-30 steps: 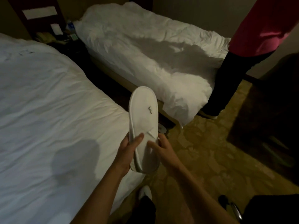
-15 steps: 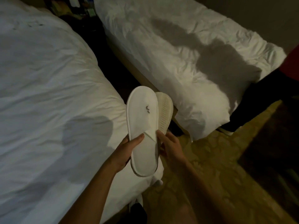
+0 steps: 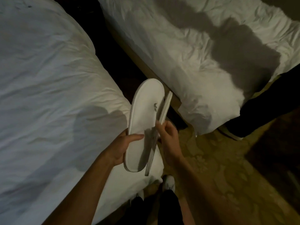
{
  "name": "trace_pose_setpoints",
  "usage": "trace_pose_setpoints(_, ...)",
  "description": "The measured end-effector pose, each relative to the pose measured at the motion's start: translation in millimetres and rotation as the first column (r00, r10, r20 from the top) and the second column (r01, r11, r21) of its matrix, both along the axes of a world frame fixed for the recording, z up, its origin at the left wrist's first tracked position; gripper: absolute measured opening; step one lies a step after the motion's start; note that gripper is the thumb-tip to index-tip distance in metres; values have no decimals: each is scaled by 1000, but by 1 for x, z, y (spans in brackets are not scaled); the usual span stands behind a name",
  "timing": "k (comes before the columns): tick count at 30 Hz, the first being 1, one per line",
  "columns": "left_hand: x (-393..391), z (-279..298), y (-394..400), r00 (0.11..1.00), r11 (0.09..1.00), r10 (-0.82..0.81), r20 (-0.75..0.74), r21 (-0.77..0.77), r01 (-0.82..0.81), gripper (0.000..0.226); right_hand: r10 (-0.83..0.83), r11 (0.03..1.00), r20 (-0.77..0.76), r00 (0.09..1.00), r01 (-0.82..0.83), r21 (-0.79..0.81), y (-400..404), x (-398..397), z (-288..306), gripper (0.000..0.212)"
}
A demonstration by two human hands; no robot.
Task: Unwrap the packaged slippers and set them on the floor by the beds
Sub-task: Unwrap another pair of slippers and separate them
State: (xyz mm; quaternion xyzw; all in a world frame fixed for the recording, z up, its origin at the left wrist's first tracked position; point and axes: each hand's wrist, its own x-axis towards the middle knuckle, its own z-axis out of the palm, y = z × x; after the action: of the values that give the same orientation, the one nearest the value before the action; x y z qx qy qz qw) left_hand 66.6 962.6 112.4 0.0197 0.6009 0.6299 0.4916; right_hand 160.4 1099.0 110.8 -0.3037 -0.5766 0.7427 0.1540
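Note:
I hold two flat white slippers in the air between the two beds. My left hand grips the near slipper by its heel half, thumb across its top; a small dark logo shows on its upper. My right hand holds the second slipper, which is turned edge-on to me so only its thin rim shows. The two slippers are parted at the toes and cross near my hands. No wrapping is visible on them.
A white bed fills the left, a second white bed the upper right, with a dark gap between them. Patterned carpet lies below right. Another person's dark trouser legs stand at the right. My own shoes are below.
The single stacked pair has been split: my right hand drew the second slipper out to the right and turned it edge-on. The view tilted down, hiding the standing person's upper body.

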Motion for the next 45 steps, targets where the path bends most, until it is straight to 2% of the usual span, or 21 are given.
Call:
trace_pose_setpoints(4,4,-11,12,996,1000,10,88,-27,-8,32,-44,997,45,998,47,-56,23,10,-22,39)
trace_pose_setpoints(7,4,-26,20,990,999,18,137,-39,-13,35,17,996,87,996,-9,-85,42,16,-38,30)
trace_pose_setpoints(8,4,-31,23,989,999,15,148,-43,-9,30,37,993,100,994,-25,-117,49,17,-42,42)
trace_pose_setpoints(10,3,-42,28,989,998,1,149,-58,7,26,96,984,123,988,-76,-162,66,19,-49,98)
trace_pose_setpoints(11,3,-47,31,990,997,-21,136,-69,31,27,138,982,142,980,-116,-151,76,20,-51,119)
trace_pose_setpoints(12,2,-51,34,992,995,-55,116,-80,65,30,178,980,155,972,-161,-114,87,20,-53,130)
trace_pose_setpoints(14,1,-56,42,986,984,-147,77,-87,154,40,265,959,226,937,-280,39,106,18,-57,137)
trace_pose_setpoints(17,-6,-66,57,973,966,-222,63,-120,228,51,328,862,456,827,-459,214,130,8,-60,140)
trace_pose_setpoints(20,-14,-74,71,966,957,-250,64,-137,257,48,263,783,617,741,-538,313,144,-2,-61,140)
trace_pose_setpoints(24,-26,-81,88,969,949,-246,27,-199,246,42,162,685,693,702,-586,433,156,-12,-57,146)
trace_pose_setpoints(26,-32,-82,94,969,946,-247,13,-216,244,42,57,568,732,679,-625,536,163,-16,-57,149)
trace_pose_setpoints(29,-40,-81,102,966,946,-257,12,-202,254,46,-50,415,709,703,-631,655,170,-24,-56,151)
trace_pose_setpoints(32,-42,-83,109,958,941,-286,5,-188,282,48,-80,347,648,757,-588,730,182,-30,-52,141)
trace_pose_setpoints(33,-41,-85,110,957,941,-290,15,-179,288,47,-68,364,631,772,-570,737,187,-31,-51,136)
trace_pose_setpoints(35,-38,-90,109,957,943,-286,47,-166,290,43,-27,422,612,791,-545,724,198,-31,-48,141)
trace_pose_setpoints(37,-35,-95,106,959,944,-277,66,-169,284,42,21,459,629,777,-567,685,210,-31,-45,142)
trace_pose_setpoints(38,-34,-97,106,958,942,-278,71,-173,286,42,62,474,657,751,-602,643,215,-30,-45,136)
trace_pose_setpoints(41,-34,-103,115,946,925,-315,80,-197,325,41,212,583,712,669,-672,458,234,-27,-49,95)
trace_pose_setpoints(45,-38,-112,137,923,881,-381,60,-280,382,54,352,754,636,686,-611,242,264,-8,-64,47)
